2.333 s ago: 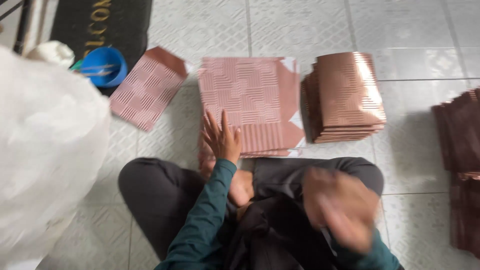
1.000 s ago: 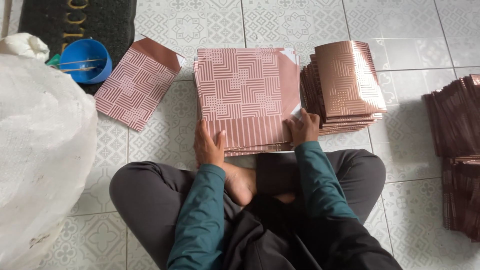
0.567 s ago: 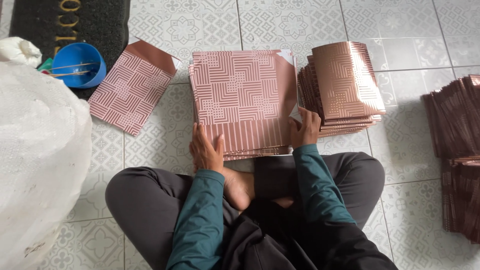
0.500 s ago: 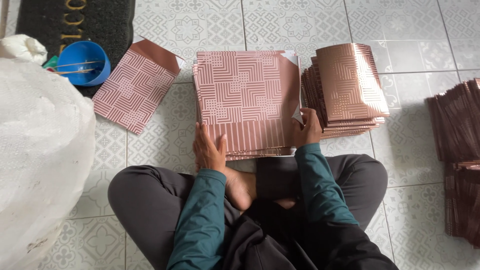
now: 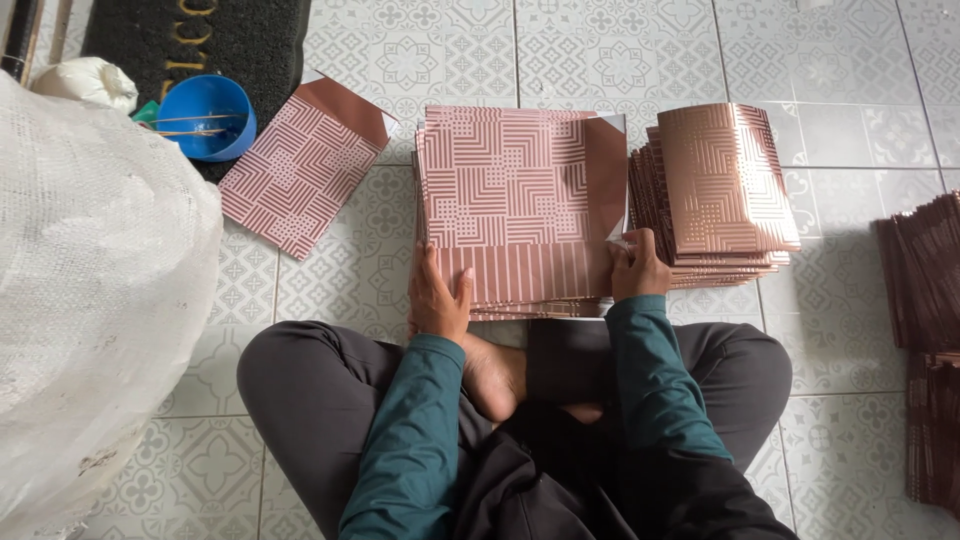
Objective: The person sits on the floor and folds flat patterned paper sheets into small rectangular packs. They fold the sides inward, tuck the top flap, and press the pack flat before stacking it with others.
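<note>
A large white woven sack [image 5: 90, 300] fills the left edge of the frame, resting on the patterned tile floor [image 5: 330, 260]. In the centre, just above the person's crossed legs, lies a stack of pink patterned paper sheets [image 5: 515, 195], its right edge folded over as a brown flap. The left hand [image 5: 438, 298] lies flat with fingers spread on the stack's lower left corner, while the right hand [image 5: 637, 267] pinches the lower right corner at the flap. Just right of it sits a pile of folded glossy paper bags [image 5: 725, 185]; dark brown stacks [image 5: 925, 300] line the right edge. A single folded bag [image 5: 305, 165] lies at upper left, near a blue bowl [image 5: 207, 115] on a dark doormat [image 5: 190, 50].
</note>
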